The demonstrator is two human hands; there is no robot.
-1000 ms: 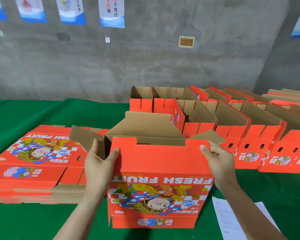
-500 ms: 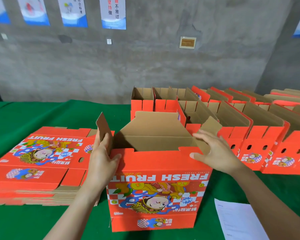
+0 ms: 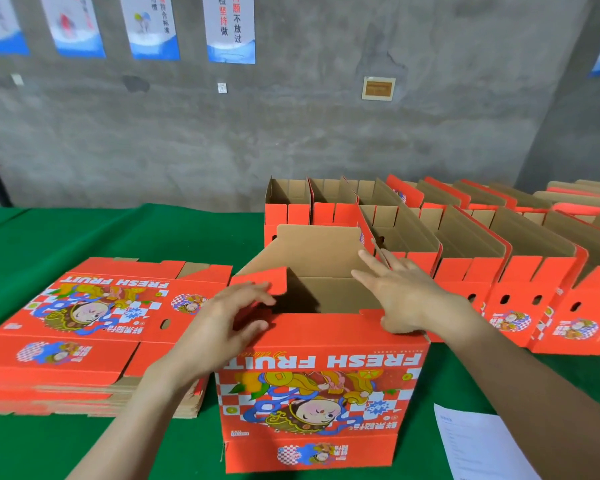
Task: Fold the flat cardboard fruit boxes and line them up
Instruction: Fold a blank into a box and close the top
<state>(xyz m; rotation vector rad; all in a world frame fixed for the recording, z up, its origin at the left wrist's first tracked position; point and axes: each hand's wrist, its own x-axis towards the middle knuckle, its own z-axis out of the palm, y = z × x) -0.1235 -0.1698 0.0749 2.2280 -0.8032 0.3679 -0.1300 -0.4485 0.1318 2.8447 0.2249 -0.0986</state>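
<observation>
An orange "FRESH FRUIT" box (image 3: 319, 393) stands opened up on the green table, print upside down, brown inside showing. My left hand (image 3: 229, 323) presses its fingers on the left side flap (image 3: 260, 282), which leans inward over the opening. My right hand (image 3: 406, 299) reaches over the box's right end with straight fingers, thumb on the front wall's top edge; the right side flap is hidden under it. The back flap (image 3: 319, 244) stands upright. A stack of flat boxes (image 3: 84, 323) lies to the left.
Several folded boxes (image 3: 499, 258) stand in rows at the back right, close behind the box in hand. A white paper sheet (image 3: 475, 441) lies at the front right. A grey wall with posters runs behind the table (image 3: 84, 230).
The left side flap swung from upright to leaning inward under my left hand. My right hand moved in over the box's right end and the right flap went out of sight beneath it.
</observation>
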